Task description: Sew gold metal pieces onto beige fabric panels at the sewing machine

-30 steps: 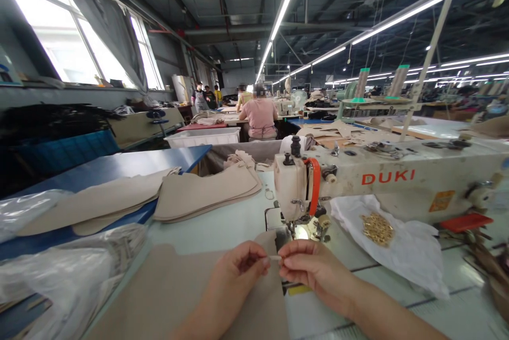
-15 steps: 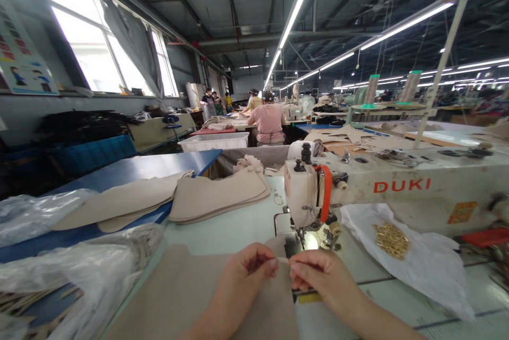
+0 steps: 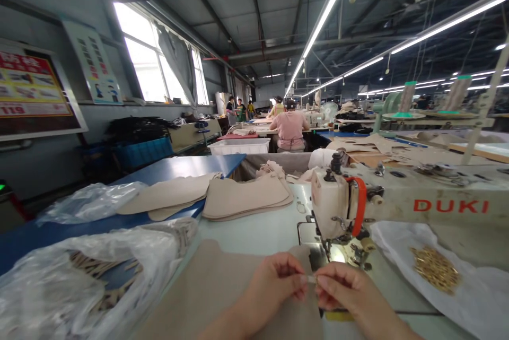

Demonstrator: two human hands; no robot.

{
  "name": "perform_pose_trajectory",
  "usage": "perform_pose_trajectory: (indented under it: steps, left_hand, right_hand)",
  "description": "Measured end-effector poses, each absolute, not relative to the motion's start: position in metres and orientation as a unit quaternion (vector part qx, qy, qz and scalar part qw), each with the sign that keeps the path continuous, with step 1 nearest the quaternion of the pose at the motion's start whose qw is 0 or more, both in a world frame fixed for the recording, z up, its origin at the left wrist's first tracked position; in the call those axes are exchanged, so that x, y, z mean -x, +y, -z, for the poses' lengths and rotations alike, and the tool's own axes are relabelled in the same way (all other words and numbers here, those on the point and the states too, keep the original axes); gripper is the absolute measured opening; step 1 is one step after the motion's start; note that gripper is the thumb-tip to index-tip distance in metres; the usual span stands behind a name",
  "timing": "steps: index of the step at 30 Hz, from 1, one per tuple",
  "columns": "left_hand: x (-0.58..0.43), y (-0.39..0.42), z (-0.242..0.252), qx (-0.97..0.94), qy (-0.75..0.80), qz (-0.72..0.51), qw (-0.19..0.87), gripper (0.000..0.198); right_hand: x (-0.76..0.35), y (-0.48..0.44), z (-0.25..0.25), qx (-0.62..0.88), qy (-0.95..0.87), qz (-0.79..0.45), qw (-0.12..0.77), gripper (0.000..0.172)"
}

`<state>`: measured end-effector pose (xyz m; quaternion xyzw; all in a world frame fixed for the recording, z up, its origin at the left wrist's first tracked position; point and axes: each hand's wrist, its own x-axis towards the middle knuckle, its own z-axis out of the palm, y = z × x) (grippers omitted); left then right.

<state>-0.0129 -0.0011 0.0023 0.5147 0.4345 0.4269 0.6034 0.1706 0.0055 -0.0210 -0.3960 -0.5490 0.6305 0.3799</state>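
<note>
A small pale strip [image 3: 312,279] is stretched between my two hands, pinched at one end by my left hand [image 3: 274,284] and at the other by my right hand [image 3: 352,289]. What it is made of is too small to tell. Both hands are closed at the fingertips. Under my left hand lies a large beige fabric panel [image 3: 207,281], flat on the pale sewing table [image 3: 250,228]. Just beyond my fingers stands the white sewing machine [image 3: 334,202], its needle area lit. My right hand is near the machine's bed.
Right of the machine, small gold-coloured metal pieces [image 3: 435,270] rest on a white sheet [image 3: 393,239]. Stacked beige panels [image 3: 246,197] lie behind the work. A clear plastic bag [image 3: 131,255] with narrow beige strips is at left. A person in pink [image 3: 290,128] sits farther off.
The view has turned left, so everything appears shifted to the right. My hands still pinch the pale strip, now drawn closer together with less of it showing.
</note>
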Motion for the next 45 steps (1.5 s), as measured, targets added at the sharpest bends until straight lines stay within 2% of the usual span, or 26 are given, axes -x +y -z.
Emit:
perform_pose_trajectory:
  steps: [6, 10, 14, 21, 27, 36, 39, 45]
  left_hand:
    - [0.015, -0.002, -0.003, -0.472, 0.403, -0.41, 0.668, 0.039]
    - [0.014, -0.001, 0.002, -0.471, 0.407, -0.412, 0.666, 0.041]
    - [0.01, -0.001, 0.004, -0.483, 0.424, -0.422, 0.64, 0.043]
    - [0.009, -0.002, 0.002, -0.448, 0.425, -0.435, 0.655, 0.044]
    - [0.008, -0.001, 0.001, -0.432, 0.406, -0.413, 0.691, 0.036]
    - [0.006, -0.005, -0.004, -0.466, 0.431, -0.383, 0.671, 0.016]
    - [0.008, -0.004, -0.001, -0.512, 0.448, -0.378, 0.628, 0.009]
    - [0.011, -0.002, 0.009, -0.6, 0.503, -0.379, 0.493, 0.008]
  right_hand:
    - [-0.168, 0.001, 0.017, 0.392, -0.508, -0.646, 0.413, 0.047]
    - [-0.166, -0.002, 0.015, 0.399, -0.551, -0.574, 0.456, 0.039]
    - [-0.162, 0.0, 0.019, 0.388, -0.596, -0.552, 0.435, 0.033]
    - [-0.159, 0.011, 0.029, 0.39, -0.534, -0.613, 0.431, 0.041]
    - [-0.157, 0.01, 0.03, 0.372, -0.509, -0.639, 0.441, 0.045]
    - [-0.154, 0.001, 0.02, 0.351, -0.546, -0.645, 0.402, 0.045]
    - [-0.15, -0.003, 0.022, 0.34, -0.571, -0.619, 0.418, 0.04]
    - [-0.149, -0.007, 0.025, 0.349, -0.609, -0.558, 0.441, 0.029]
